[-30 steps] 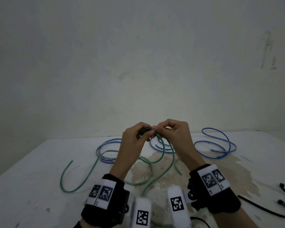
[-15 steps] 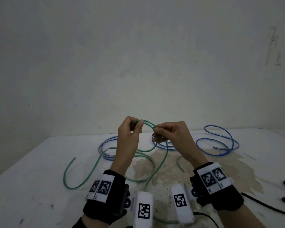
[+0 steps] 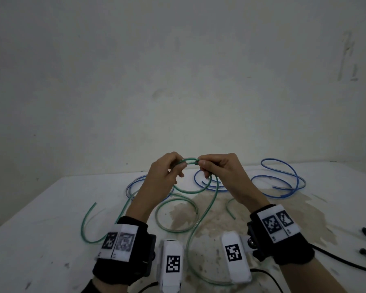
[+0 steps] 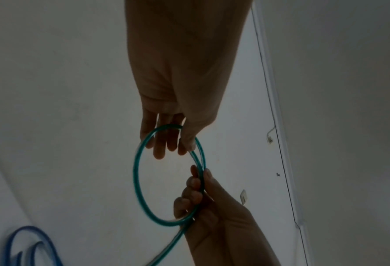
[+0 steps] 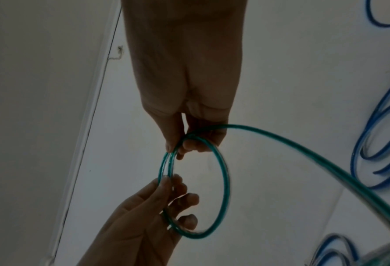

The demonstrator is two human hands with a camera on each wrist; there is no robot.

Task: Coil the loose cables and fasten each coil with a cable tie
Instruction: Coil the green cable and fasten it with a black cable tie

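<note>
Above the bench (image 3: 51,240), both hands held the green cable (image 3: 215,193) up as a small coil. The left hand (image 3: 163,176) pinched the coil's near side between thumb and curled fingers (image 4: 159,149); in the left wrist view the loop crossed those fingers and ran on to the other hand. The right hand (image 3: 222,172) gripped the coil just beside the left hand, its fingers (image 5: 189,145) curled round two strands lying side by side. In the right wrist view the loop hung between the two hands, with one strand leaving it toward the bench.

Below the coil, the rest of the green cable trailed down to the bench, made a loose ring on a brown stain (image 3: 220,218) and ran out to a free end left of the coil, on the bench. Blue cable (image 3: 283,180) lay in loose loops on the bench behind the coil and to its right, apart from the hands. Two black ties (image 3: 347,265) lay on the bench well right of the coil, near the edge of the head view
</note>
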